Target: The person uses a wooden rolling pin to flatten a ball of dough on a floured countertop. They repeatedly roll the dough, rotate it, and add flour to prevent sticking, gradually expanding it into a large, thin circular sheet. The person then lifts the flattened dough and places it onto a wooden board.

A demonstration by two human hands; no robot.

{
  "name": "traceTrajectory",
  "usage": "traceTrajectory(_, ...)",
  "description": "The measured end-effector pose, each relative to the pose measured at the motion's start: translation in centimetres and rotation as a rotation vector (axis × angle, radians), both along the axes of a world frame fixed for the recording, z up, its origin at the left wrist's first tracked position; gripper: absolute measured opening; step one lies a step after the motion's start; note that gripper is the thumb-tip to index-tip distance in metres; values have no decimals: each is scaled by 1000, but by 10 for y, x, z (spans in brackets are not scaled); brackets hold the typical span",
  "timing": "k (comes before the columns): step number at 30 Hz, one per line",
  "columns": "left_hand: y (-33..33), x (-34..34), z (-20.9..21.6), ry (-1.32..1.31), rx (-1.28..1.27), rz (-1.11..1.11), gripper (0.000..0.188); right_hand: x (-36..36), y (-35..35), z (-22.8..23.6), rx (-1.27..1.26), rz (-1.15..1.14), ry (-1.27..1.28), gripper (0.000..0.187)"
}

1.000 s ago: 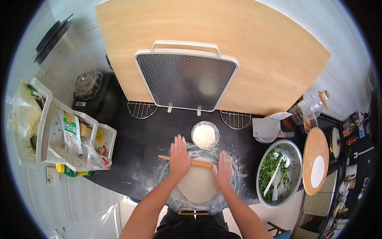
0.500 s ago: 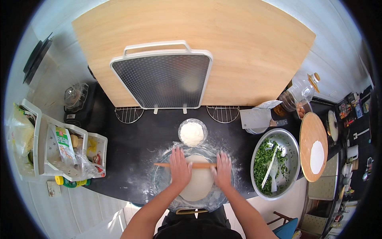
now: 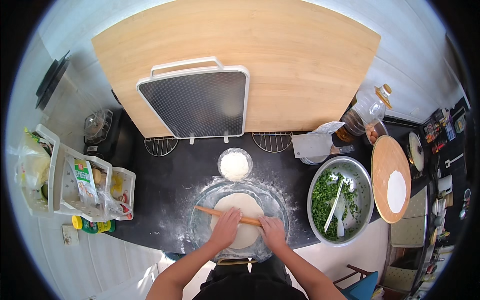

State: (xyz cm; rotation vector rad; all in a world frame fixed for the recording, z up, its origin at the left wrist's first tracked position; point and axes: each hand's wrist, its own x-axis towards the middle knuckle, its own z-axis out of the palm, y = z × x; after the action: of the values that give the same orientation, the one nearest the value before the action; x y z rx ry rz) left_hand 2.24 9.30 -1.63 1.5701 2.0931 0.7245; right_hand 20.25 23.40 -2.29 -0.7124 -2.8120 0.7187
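A wooden rolling pin (image 3: 248, 220) lies across a round, flat sheet of dough (image 3: 240, 201), its left end farther from me than its right. My left hand (image 3: 227, 226) is closed over the pin near the middle of the sheet. The pin's right end is under my right hand (image 3: 273, 231), whose fingers curl round it. Beneath the dough is a round clear board (image 3: 198, 231), dusted with flour. Just beyond it stands a bowl of flour (image 3: 235, 165).
At right, a steel bowl (image 3: 311, 220) holds chopped greens, a white spatula and chopsticks. Beside it is a round wooden board (image 3: 380, 187) with a pale disc. A cleaver (image 3: 311, 146) lies behind. White baskets (image 3: 62, 167) stand left; a framed board (image 3: 195, 100) leans at the back.
My hands and the rolling pin have come nearer to me over the dough. The pin is now more slanted, and my fingers have curled from stretched flat to closed round it.
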Motion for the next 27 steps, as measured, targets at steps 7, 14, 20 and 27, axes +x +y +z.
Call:
traceTrajectory(7, 6, -36, -14, -113, 274, 885, 33, 15, -6, 23, -15, -240, 68, 32)
traceTrajectory(14, 22, -34, -20, -121, -99, 801, 20, 64, -14, 31, -81, -456, 161, 32)
traceTrajectory(20, 1, -56, -29, -341, 199, 1044, 22, 70, -7, 42, -96, -432, 195, 31)
traceTrajectory(27, -84, -47, -46, -947, -112, 1191, 23, 78, -10, 41, -170, -392, 216, 30)
